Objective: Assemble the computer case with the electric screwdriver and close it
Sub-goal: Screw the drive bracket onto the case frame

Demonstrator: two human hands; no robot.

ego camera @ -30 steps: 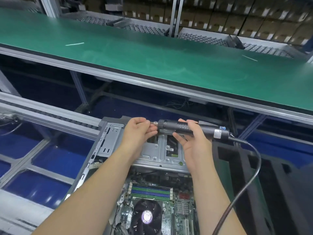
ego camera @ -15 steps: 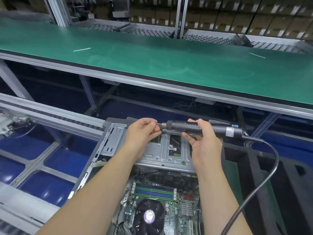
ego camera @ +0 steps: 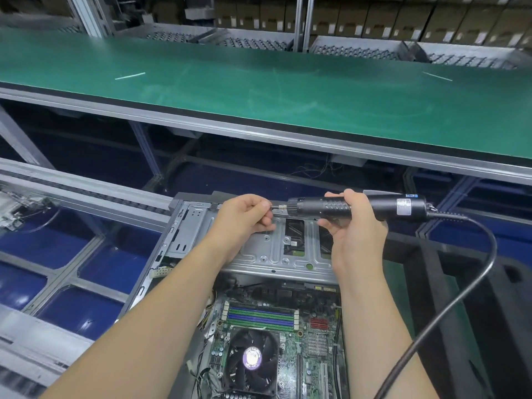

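Observation:
An open computer case [ego camera: 190,226] lies flat in front of me, its grey metal drive cage [ego camera: 290,254] across the far half and the motherboard with a black CPU fan [ego camera: 252,359] below. My right hand [ego camera: 354,234] grips a black corded electric screwdriver [ego camera: 345,208] held level above the cage, bit pointing left. My left hand [ego camera: 244,214] is pinched at the bit's tip [ego camera: 276,208]; whatever sits between the fingertips is hidden.
A long green bench top [ego camera: 259,90] runs across behind the case, with racks of boxes beyond. A grey conveyor rail [ego camera: 86,191] passes on the left over blue floor. The screwdriver's cable [ego camera: 472,283] loops down on the right above a black frame [ego camera: 489,298].
Both hands and the screwdriver keep the same pose at the bit tip. The view has shifted slightly, so everything sits a little further right in the frame.

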